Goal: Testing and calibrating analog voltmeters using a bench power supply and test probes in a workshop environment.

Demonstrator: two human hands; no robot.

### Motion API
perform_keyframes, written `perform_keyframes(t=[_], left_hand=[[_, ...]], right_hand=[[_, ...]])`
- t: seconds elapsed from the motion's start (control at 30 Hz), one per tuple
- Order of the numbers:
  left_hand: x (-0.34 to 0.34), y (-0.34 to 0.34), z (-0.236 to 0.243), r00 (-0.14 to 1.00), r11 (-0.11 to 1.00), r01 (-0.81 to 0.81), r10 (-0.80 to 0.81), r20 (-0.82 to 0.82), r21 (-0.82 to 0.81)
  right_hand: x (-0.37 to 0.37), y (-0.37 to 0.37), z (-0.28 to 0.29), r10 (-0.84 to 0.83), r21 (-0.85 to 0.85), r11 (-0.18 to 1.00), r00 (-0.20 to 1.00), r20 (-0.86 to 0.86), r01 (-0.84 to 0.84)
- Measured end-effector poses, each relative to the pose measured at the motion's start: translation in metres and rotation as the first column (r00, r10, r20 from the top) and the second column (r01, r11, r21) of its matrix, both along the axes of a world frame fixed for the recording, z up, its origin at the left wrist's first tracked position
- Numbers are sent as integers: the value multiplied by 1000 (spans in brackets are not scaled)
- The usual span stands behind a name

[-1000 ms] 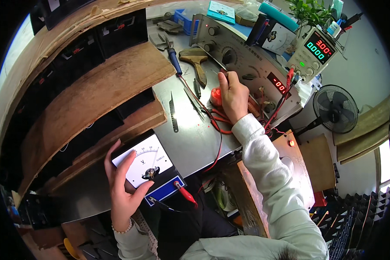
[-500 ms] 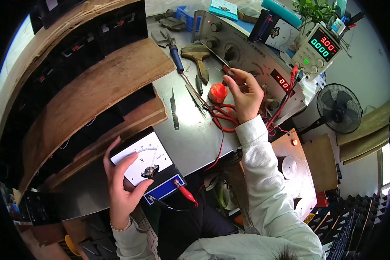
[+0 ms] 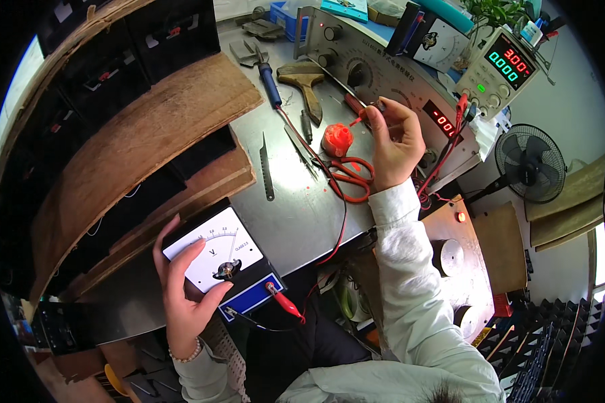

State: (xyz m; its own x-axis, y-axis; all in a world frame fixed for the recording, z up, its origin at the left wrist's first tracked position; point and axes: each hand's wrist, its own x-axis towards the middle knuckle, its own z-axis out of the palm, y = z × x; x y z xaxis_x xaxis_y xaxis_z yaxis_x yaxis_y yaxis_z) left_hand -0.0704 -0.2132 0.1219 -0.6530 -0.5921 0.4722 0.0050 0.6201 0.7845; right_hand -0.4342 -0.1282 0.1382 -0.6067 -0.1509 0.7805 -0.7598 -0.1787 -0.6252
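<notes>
My left hand [image 3: 185, 295] is closed around a white-faced analog panel meter [image 3: 212, 255], thumb at the lower edge and fingers over the face. The meter leans on a black block with a blue terminal strip [image 3: 252, 295], where a red clip [image 3: 286, 303] and a black lead are attached. Pinched in my right hand [image 3: 396, 144] is a small applicator [image 3: 358, 121] with a red-coated tip, its upper end mostly hidden by the fingers. Just left of that tip stands a small pot [image 3: 337, 140] smeared with red.
Red-handled scissors [image 3: 353, 180], tweezers [image 3: 301, 152], a blade [image 3: 266, 171], a wooden-handled brush [image 3: 306, 84], a soldering iron [image 3: 269, 84] and a screwdriver [image 3: 353, 103] lie on the metal bench. A large instrument [image 3: 376, 84] stands behind; wooden shelving [image 3: 148, 114] borders the left.
My right hand has shifted slightly right and down, and the red-tipped applicator now shows beside the pot. My left hand still holds the meter; the whole view has shifted a little.
</notes>
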Motion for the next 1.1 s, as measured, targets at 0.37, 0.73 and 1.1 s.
perform_keyframes(t=[0.37,0.73,1.1], left_hand=[[-2,-1,2,1000,1000,22,-22,-10,5],[1,0,9,1000,996,8,-6,16,-92],[-5,5,14,1000,996,11,-9,27,-85]], right_hand=[[7,6,3,64,195,980,994,-88,-46],[43,14,6,484,-228,871,683,548,-434],[176,30,-18,759,-508,631,332,560,-587]])
